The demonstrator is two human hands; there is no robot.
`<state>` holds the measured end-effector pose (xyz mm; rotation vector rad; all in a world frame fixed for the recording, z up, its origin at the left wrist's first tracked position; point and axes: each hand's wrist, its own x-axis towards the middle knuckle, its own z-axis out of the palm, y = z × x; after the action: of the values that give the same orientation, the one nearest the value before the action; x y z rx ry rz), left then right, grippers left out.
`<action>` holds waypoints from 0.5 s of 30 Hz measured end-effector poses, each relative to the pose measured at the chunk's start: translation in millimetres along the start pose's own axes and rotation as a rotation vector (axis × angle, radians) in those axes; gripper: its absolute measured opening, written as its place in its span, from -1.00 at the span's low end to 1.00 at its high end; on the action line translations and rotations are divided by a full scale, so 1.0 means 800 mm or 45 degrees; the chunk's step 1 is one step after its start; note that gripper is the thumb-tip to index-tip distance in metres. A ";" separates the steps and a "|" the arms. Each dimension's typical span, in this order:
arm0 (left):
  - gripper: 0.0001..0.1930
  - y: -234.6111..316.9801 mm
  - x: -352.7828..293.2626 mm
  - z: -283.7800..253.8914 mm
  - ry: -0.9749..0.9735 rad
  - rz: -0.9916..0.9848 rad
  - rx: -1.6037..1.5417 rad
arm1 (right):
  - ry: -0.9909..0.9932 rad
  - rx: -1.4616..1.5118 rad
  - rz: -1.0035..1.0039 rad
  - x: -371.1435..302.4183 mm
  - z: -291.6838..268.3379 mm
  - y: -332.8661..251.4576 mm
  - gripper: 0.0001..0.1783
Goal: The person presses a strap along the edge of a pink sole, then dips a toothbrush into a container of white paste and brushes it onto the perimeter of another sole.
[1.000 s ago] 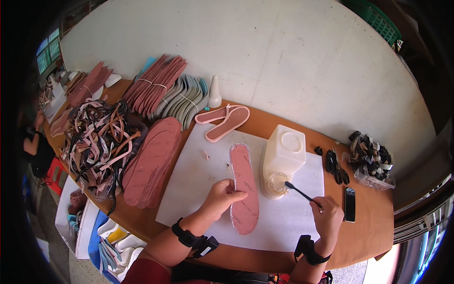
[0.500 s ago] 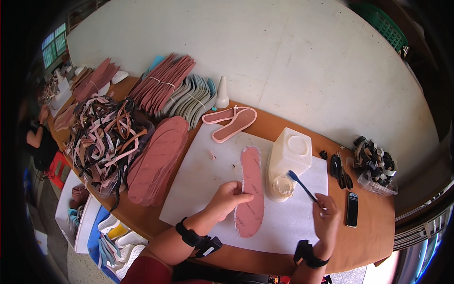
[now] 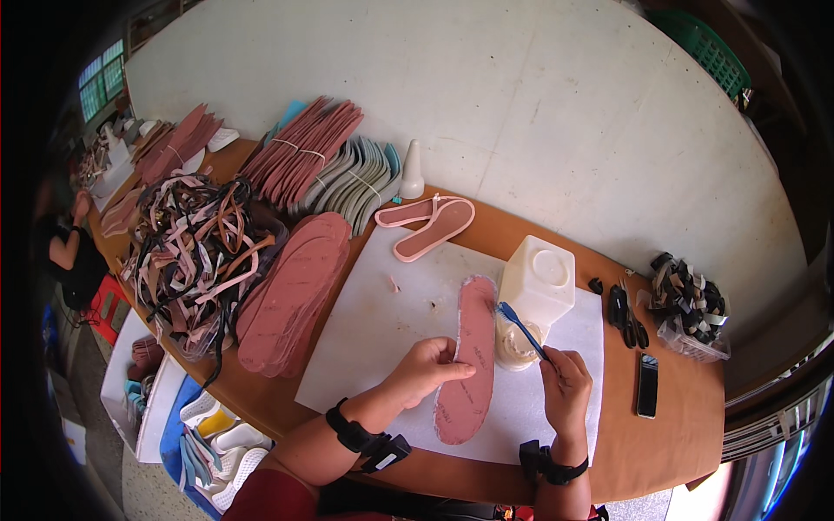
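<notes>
My left hand (image 3: 430,372) pinches a pink insole (image 3: 469,382) by its left edge, thumb on top; a whitish coat lines the insole's rim. In my right hand (image 3: 566,391) is a dark blue toothbrush (image 3: 526,329), its bristle end at the insole's upper right edge. Whether the bristles touch the edge I cannot tell. Just behind the toothbrush lies a cut-open white plastic jug (image 3: 537,276), its round mouth (image 3: 519,345) smeared with a pale paste. The insole partly hides the jug's left side. Beneath is a white foam sheet (image 3: 365,347).
Left of the sheet lie stacked pink insoles (image 3: 291,304), a heap of strips (image 3: 195,252) and tied bundles (image 3: 300,152). Two pink-rimmed soles (image 3: 434,227) lie behind. To the right are scissors (image 3: 627,317), a phone (image 3: 647,385) and a tub of black straps (image 3: 691,300). Another person (image 3: 74,252) sits far left.
My right hand has moved left with the toothbrush, from beside the jug's mouth to the insole's edge. The insole has shifted slightly right and nearer, tilting a little.
</notes>
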<state>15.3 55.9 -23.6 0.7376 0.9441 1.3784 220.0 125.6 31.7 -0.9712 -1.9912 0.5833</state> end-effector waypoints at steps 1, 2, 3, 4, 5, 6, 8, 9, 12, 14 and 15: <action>-0.84 0.002 -0.001 0.002 -0.010 0.004 -0.007 | 0.002 0.004 -0.009 0.000 0.001 0.002 -0.81; -0.84 0.004 -0.002 0.003 -0.019 0.009 -0.013 | 0.003 0.009 -0.017 0.000 0.002 0.003 -0.81; -0.84 0.003 -0.002 0.002 -0.018 0.008 -0.013 | 0.002 0.010 -0.016 0.000 0.001 0.003 -0.81; -0.84 0.002 -0.001 0.000 -0.029 0.019 -0.012 | -0.005 0.002 -0.021 0.000 0.001 0.003 -0.81; -0.84 0.001 -0.001 -0.001 -0.041 0.031 -0.011 | -0.013 -0.006 -0.025 0.000 0.001 0.002 -0.81; -0.84 0.001 -0.001 -0.001 -0.041 0.030 -0.011 | -0.013 -0.006 -0.025 0.000 0.001 0.002 -0.81; -0.84 0.004 0.000 -0.001 -0.045 0.035 -0.054 | -0.018 -0.023 -0.016 0.000 0.000 0.001 -0.82; -0.84 0.006 -0.001 -0.001 -0.042 0.036 -0.053 | -0.020 -0.021 -0.017 0.000 0.000 0.001 -0.82; -0.84 0.009 -0.002 -0.001 -0.037 0.048 -0.064 | -0.038 -0.009 -0.009 0.000 0.000 -0.001 -0.82; -0.84 0.009 -0.001 -0.002 -0.037 0.064 -0.077 | -0.041 -0.011 -0.015 0.000 0.000 -0.002 -0.82; -0.84 0.010 -0.002 -0.002 -0.036 0.065 -0.078 | -0.043 -0.010 -0.017 -0.001 0.000 -0.001 -0.82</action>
<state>10.3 55.1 -17.4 0.7374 0.8625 1.4319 219.9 124.8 31.6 -0.9582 -2.0299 0.5884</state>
